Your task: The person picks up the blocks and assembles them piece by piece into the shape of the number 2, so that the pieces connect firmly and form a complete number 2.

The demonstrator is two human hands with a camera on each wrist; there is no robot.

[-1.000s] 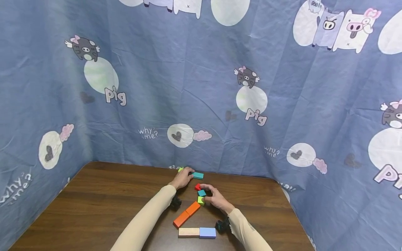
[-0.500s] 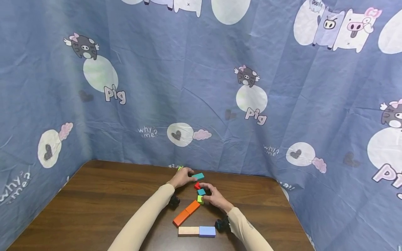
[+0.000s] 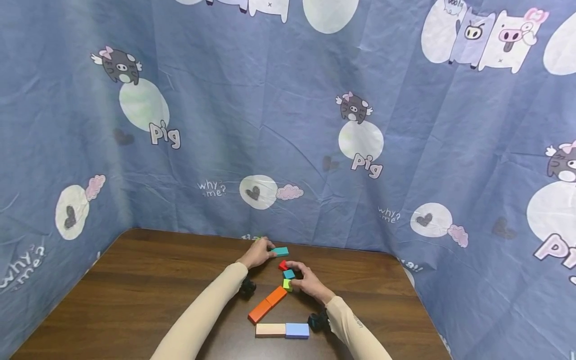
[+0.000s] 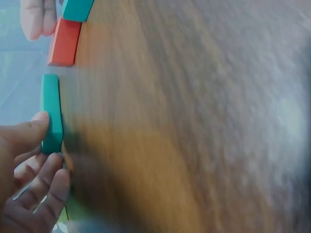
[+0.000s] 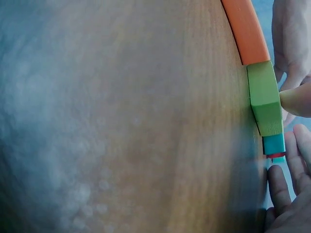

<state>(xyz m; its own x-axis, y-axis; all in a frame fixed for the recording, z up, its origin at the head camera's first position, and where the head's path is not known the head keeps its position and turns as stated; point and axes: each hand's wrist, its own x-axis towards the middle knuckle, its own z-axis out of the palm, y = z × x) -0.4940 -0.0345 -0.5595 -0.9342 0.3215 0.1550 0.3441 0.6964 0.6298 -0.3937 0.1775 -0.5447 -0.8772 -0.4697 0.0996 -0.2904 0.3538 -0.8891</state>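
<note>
At the far side of the table, my left hand point(image 3: 256, 253) holds the left end of a long teal block point(image 3: 281, 251) between thumb and fingers. In the left wrist view its thumb point(image 4: 36, 125) lies along the teal block's side, fingertips at the end. Nearer stands a short bent row: a red block point(image 3: 283, 265), a small teal block point(image 3: 289, 274) and a yellow-green block point(image 3: 287, 285). My right hand point(image 3: 312, 286) spans this row from the right, thumb against the yellow-green block, index finger reaching by the red one. A sliver of green shows behind my left hand.
Two orange blocks point(image 3: 267, 305) run end to end diagonally towards the front left from the yellow-green block. In front of them, a tan block point(image 3: 270, 330) and a blue block point(image 3: 297, 330) lie end to end. A patterned blue curtain point(image 3: 297, 150) surrounds the brown table point(image 3: 112, 290).
The long teal block tilted briefly, then shifted slightly left with my left hand and lies straighter now. My right hand has stayed beside the short row.
</note>
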